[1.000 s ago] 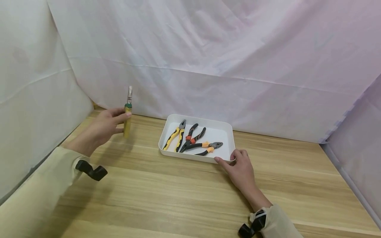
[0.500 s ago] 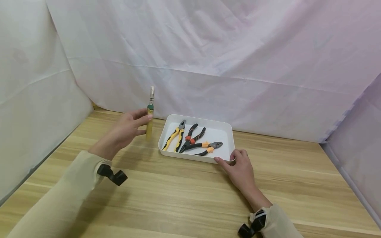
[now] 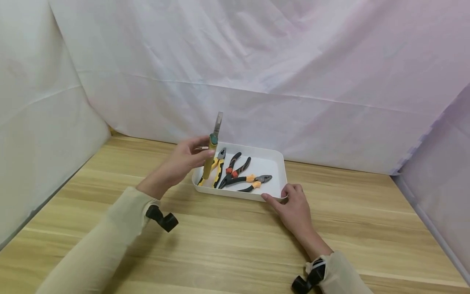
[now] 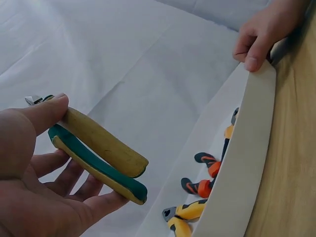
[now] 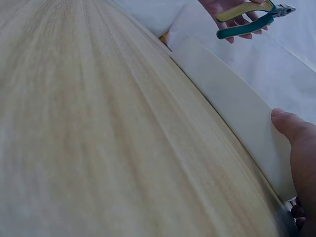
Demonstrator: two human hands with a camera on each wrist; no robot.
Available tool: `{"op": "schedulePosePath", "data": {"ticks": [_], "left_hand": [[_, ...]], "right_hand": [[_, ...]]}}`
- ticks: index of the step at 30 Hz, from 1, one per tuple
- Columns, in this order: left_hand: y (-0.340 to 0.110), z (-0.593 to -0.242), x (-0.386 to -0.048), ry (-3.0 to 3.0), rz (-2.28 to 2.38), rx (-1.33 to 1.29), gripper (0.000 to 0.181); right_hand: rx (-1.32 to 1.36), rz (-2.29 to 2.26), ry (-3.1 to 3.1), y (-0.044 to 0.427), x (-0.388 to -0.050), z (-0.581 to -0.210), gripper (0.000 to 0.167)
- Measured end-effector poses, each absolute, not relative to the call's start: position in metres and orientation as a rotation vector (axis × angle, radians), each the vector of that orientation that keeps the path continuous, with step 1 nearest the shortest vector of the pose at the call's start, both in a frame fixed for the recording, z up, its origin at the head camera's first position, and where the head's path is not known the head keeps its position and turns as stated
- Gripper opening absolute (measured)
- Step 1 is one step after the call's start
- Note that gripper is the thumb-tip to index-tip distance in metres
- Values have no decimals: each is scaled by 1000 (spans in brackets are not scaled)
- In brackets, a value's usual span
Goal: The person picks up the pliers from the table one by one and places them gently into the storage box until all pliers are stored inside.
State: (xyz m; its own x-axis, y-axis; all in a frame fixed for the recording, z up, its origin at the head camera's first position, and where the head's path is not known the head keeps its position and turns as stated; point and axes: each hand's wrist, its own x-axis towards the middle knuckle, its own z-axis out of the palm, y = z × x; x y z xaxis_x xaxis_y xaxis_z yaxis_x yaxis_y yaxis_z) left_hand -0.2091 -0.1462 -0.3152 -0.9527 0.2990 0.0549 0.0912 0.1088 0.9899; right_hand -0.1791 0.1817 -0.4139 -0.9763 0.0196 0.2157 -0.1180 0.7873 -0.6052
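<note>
My left hand [image 3: 183, 159] grips a pair of pliers [image 4: 106, 143] with yellow and green handles, held above the left end of a white tray [image 3: 235, 194]. Their metal jaws point up and the handles hang slightly spread. At the tray's near right corner, my right hand [image 3: 295, 210] pinches the rim, its thumb [image 5: 286, 121] on the outside wall. Inside the tray lie yellow-and-black pliers [image 3: 219, 169], partly hidden behind the held pair, black-and-red pliers [image 3: 235, 167], and black-and-orange pliers [image 3: 253, 179].
The tray stands on a wood-grain table [image 3: 220, 245], close to its back edge. White cloth [image 3: 235, 81] hangs behind, with more cloth at the left and right sides. A black camera mount [image 3: 161, 218] sits on the left wrist, another mount [image 3: 310, 277] on the right.
My left hand has carried the yellow-and-green pliers rightward from beside the tray to over its left end, and they now tilt a little. The right hand keeps its hold on the tray corner.
</note>
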Motion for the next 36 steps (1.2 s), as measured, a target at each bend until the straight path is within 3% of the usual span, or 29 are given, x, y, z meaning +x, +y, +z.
{"op": "schedulePosePath", "data": {"ticks": [24,36], "left_hand": [[-62,-313,-215,2794,1130,823,64],[-48,-308,-214,2890,824,662,61]], "right_hand": [[50,959,-2802,181,-174,-413,61],[54,954,-2780,180,-171,-410,58]]}}
